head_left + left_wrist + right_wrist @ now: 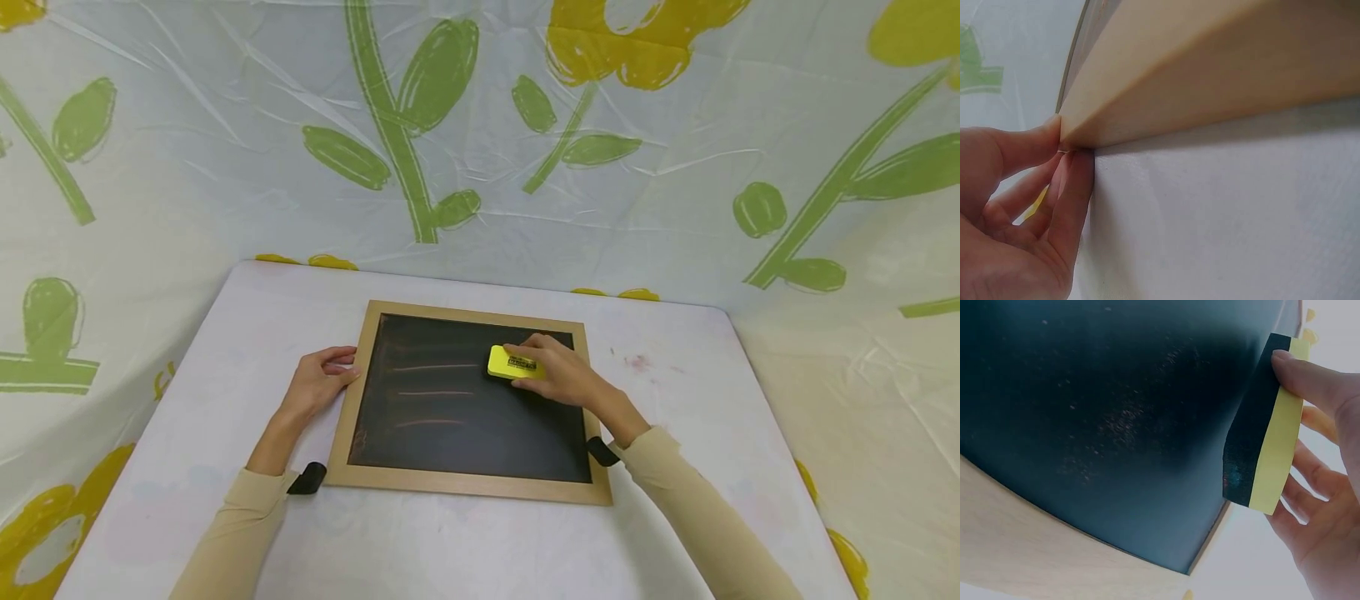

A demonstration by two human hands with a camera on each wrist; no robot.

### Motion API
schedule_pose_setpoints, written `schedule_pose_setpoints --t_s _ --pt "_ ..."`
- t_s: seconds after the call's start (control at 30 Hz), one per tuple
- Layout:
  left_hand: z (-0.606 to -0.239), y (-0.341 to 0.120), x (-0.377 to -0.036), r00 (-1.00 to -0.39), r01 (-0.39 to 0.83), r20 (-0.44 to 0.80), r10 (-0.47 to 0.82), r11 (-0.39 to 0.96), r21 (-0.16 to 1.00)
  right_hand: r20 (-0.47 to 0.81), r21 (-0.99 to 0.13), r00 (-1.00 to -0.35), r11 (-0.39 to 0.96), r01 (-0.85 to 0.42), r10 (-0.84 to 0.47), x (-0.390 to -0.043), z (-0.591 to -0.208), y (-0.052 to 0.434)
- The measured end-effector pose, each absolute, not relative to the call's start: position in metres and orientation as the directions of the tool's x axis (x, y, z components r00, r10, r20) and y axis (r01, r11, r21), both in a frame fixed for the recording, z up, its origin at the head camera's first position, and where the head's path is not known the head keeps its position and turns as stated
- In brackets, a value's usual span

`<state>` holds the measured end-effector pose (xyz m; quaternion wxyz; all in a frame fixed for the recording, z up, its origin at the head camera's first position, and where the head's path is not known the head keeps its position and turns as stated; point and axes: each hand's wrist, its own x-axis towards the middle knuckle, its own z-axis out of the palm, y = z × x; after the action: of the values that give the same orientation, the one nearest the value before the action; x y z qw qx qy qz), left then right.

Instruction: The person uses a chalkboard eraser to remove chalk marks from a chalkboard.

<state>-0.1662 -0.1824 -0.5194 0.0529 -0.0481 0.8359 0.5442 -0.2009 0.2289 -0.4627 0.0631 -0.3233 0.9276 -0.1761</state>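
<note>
A chalkboard in a light wooden frame lies on the table, with several faint orange chalk lines across its left half. At the left side of the board, my left hand holds the frame's edge. In the left wrist view its thumb lies against the wooden frame, the fingers close below. Over the board's upper right, my right hand grips a yellow and black board eraser. The right wrist view shows the eraser's dark felt side towards the board, the thumb along its edge.
The board rests on a white table with faint pinkish stains to the right. A floral-print sheet hangs behind the table and along its sides. Black straps stick out at both sleeve cuffs.
</note>
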Motion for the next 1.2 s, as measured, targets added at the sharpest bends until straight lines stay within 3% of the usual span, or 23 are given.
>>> schedule_pose_setpoints --t_s 1.2 --pt "-0.522 -0.185 -0.168 -0.991 -0.128 -0.135 -0.012 0.418 0.899 -0.002 -0.328 -0.725 0.685 -0.65 -0.689 -0.207 -0.463 0.186"
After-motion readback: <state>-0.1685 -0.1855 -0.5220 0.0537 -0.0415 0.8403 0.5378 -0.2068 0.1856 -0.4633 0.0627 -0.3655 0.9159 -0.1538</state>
